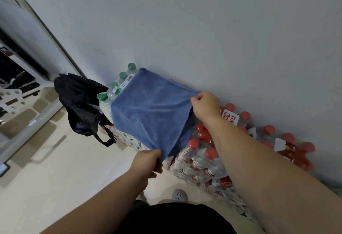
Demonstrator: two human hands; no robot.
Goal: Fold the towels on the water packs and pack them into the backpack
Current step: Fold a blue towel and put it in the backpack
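Blue towel (pixel 149 111) over water packs (pixel 207 161) | left hand (pixel 148 161) pinches near corner | right hand (pixel 204 104) pinches far corner

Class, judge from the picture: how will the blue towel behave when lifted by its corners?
Probably floppy: the blue towel drapes over the green-capped water pack, following its edges. Likely light: the left hand and right hand hold it by pinched corners alone. Its napped surface should resist slipping.

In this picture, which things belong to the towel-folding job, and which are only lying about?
Job: blue towel, pinched by left hand and right hand; green-capped water pack under it; red-capped water packs; dark backpack.
Lying about: grey shoe; white label with red characters.
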